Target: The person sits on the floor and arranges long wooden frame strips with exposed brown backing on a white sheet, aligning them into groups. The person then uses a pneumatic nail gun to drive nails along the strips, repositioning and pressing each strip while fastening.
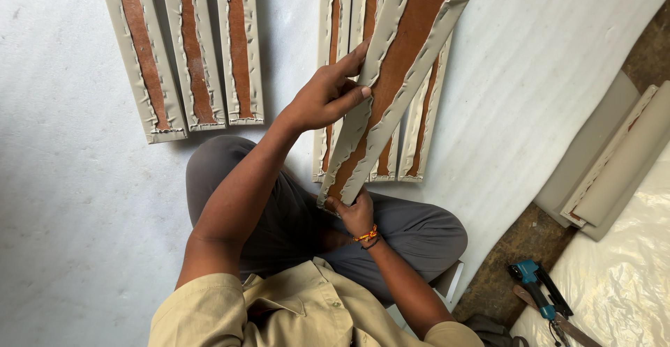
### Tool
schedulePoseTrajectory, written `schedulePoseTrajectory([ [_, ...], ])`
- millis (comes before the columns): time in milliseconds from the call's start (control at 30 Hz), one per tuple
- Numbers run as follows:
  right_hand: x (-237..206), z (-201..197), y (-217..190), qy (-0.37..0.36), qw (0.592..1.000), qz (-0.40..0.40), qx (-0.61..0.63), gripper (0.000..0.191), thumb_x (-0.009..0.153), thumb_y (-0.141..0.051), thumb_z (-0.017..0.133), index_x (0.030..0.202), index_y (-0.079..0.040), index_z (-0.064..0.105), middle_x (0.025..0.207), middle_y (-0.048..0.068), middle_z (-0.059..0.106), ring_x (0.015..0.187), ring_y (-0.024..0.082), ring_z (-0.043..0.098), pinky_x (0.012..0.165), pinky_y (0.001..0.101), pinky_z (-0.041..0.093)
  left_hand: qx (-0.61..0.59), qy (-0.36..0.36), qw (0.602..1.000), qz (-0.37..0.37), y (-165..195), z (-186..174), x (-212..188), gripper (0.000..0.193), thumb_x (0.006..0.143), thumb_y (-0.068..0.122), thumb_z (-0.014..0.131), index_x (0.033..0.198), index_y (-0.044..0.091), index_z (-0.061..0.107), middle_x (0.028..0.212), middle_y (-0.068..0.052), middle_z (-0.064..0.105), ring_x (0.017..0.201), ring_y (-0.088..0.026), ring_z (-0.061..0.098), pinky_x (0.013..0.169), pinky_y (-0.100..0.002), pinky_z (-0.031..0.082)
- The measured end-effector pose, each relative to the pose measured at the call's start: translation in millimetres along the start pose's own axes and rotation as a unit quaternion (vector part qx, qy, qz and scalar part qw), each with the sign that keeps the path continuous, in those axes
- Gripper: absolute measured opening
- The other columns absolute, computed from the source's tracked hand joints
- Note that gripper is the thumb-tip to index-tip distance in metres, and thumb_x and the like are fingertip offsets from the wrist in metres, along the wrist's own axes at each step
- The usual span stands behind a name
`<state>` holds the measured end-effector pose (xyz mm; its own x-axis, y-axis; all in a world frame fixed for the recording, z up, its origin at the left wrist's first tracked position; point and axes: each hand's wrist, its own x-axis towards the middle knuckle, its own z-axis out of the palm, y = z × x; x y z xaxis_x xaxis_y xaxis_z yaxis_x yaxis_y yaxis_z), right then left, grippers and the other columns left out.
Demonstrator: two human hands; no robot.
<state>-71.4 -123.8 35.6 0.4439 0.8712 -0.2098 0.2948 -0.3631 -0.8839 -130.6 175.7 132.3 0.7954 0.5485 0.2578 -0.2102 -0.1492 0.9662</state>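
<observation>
I hold a long narrow panel (401,54) wrapped in grey-beige fabric, its brown board back facing up, tilted from lower left to upper right. My left hand (324,96) grips its left edge about midway, fingers pressed on the folded fabric. My right hand (356,214), with a beaded band at the wrist, holds the panel's lower end above my knee. Beneath it lie several similar panels (419,131) side by side on the white sheet.
Three more wrapped panels (192,54) lie at the upper left on the white sheet (70,179). At right are stacked beige panels (614,159), a blue power tool (534,288) on the bare floor, and clear plastic sheeting (621,277).
</observation>
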Motion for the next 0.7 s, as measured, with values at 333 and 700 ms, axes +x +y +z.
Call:
schedulePoseTrajectory([
  [333,-4,-1,3,0.010,1.000,-0.006,-0.018,0.044,0.083,-0.018,0.086,0.117,0.000,0.064,0.106,0.012,0.077,0.095,0.022,0.075,0.083,0.0347,0.059,-0.016,-0.004,1.000,0.009,0,1,-4,0.072,0.107,0.017,0.058,0.167,0.012,0.020,0.135,-0.024,0.068,0.107,-0.023,0.077,0.100,-0.040,0.063],
  [700,-1,-2,13,-0.010,1.000,-0.002,-0.008,0.050,0.084,-0.020,0.087,0.121,0.001,0.061,0.109,0.013,0.076,0.099,0.021,0.074,0.085,0.0348,0.059,-0.003,0.011,1.000,0.026,-6,2,0,0.073,0.105,0.011,0.054,0.168,0.011,0.016,0.140,-0.026,0.066,0.103,-0.022,0.078,0.100,-0.038,0.064],
])
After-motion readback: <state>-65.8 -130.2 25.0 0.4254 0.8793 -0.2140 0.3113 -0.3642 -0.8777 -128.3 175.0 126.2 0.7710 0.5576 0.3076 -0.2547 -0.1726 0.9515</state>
